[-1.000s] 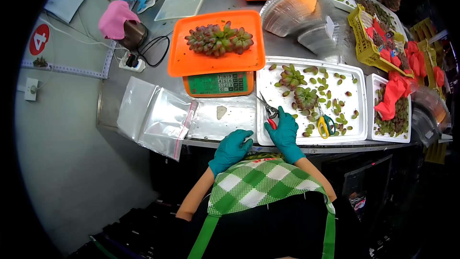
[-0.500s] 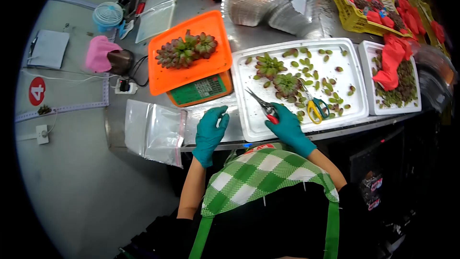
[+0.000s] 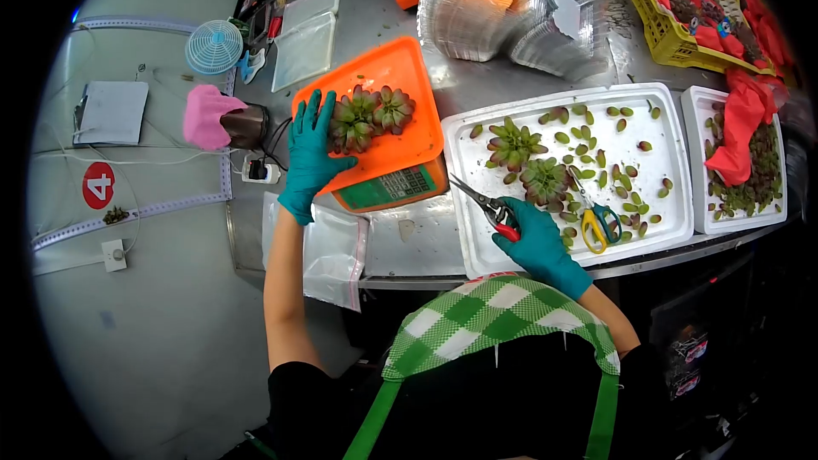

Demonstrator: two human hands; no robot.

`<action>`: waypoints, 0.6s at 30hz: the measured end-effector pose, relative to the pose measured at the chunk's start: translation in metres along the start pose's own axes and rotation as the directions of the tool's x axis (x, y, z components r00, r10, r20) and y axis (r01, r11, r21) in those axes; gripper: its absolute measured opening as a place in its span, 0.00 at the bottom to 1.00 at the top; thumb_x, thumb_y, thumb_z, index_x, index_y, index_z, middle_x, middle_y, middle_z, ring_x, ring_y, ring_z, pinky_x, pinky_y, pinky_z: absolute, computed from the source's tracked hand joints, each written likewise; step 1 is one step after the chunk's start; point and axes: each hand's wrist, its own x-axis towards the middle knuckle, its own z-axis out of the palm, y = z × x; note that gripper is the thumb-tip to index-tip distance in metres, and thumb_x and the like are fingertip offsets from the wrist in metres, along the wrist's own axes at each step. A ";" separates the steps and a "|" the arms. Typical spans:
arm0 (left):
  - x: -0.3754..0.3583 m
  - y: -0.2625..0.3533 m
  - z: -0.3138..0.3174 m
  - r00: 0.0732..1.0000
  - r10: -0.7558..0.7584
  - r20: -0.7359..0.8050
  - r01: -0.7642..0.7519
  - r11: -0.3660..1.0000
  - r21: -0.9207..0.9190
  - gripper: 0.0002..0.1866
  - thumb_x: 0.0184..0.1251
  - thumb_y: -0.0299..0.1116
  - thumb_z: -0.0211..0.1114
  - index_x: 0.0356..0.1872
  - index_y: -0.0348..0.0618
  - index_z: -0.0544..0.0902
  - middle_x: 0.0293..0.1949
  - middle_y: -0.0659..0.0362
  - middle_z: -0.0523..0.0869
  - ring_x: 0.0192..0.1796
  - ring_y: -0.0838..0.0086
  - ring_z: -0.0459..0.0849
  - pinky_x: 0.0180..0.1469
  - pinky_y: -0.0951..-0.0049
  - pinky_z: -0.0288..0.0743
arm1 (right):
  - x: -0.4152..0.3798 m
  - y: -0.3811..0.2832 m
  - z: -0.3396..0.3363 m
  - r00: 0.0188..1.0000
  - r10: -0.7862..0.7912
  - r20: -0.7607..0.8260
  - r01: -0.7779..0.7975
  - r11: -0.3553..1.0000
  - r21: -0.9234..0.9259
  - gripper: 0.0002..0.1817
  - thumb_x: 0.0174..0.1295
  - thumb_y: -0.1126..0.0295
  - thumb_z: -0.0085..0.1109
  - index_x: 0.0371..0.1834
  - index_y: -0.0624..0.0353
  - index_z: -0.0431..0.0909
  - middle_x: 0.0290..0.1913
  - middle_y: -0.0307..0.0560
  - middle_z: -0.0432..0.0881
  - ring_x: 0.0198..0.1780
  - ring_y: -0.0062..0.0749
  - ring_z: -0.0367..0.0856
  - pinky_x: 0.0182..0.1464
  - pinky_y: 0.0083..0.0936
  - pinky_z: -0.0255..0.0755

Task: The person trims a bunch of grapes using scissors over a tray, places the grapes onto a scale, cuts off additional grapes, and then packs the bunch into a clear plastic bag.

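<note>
My left hand (image 3: 313, 153), in a teal glove, is over the left side of the orange tray (image 3: 409, 60), its fingers spread beside the succulents (image 3: 356, 119); whether it touches them is unclear. The tray rests on an orange scale (image 3: 396, 187). My right hand (image 3: 537, 238), also gloved, is closed round the red-handled pruning shears (image 3: 479, 198) at the left part of the white foam tray (image 3: 456, 153). Two succulent rosettes (image 3: 515, 143), many loose leaves and yellow-and-teal scissors (image 3: 599, 223) lie in that foam tray.
Clear plastic bags (image 3: 328, 247) lie at the table's front left edge. Stacked clear plastic containers (image 3: 469, 13) stand at the back. A smaller white box (image 3: 694, 119) with plants and red cloth is at the right, below a yellow crate (image 3: 669, 43). A fan (image 3: 215, 47) is at left.
My left hand has moved up and left from the table's front to the succulents on the orange tray. The right hand still holds the shears. The whole view has shifted slightly.
</note>
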 end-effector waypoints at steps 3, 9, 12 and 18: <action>0.014 -0.023 0.007 0.993 0.002 0.115 0.031 0.956 -0.291 0.55 0.22 0.34 0.76 0.63 0.50 0.59 0.62 0.54 0.62 0.63 0.54 0.59 0.63 0.60 0.55 | 0.005 -0.008 -0.003 0.998 0.022 0.054 -0.023 1.000 0.020 0.26 0.45 0.61 0.62 0.50 0.55 0.70 0.33 0.48 0.77 0.32 0.40 0.76 0.35 0.33 0.70; 0.018 -0.030 0.018 0.995 -0.012 0.103 0.050 0.928 -0.370 0.54 0.22 0.33 0.76 0.62 0.46 0.61 0.60 0.54 0.65 0.61 0.58 0.63 0.63 0.64 0.58 | 0.054 -0.036 -0.015 0.987 -0.160 0.011 0.160 0.985 -0.064 0.26 0.45 0.59 0.63 0.50 0.53 0.70 0.31 0.48 0.77 0.30 0.41 0.76 0.33 0.35 0.70; 0.016 -0.029 0.019 0.997 -0.005 0.071 0.030 0.936 -0.352 0.54 0.22 0.33 0.76 0.62 0.46 0.60 0.60 0.54 0.65 0.61 0.58 0.63 0.63 0.64 0.57 | 0.099 -0.062 -0.025 0.964 -0.247 0.097 0.262 0.945 -0.196 0.25 0.47 0.58 0.62 0.50 0.50 0.69 0.32 0.45 0.77 0.32 0.42 0.76 0.34 0.36 0.70; 0.013 -0.028 0.015 1.000 0.011 0.009 -0.008 0.954 -0.298 0.54 0.23 0.35 0.76 0.62 0.47 0.60 0.61 0.53 0.63 0.62 0.57 0.61 0.63 0.62 0.56 | 0.162 -0.077 -0.017 0.899 -0.390 0.199 0.436 0.756 -0.488 0.25 0.47 0.58 0.62 0.51 0.49 0.71 0.32 0.43 0.76 0.31 0.40 0.75 0.38 0.32 0.67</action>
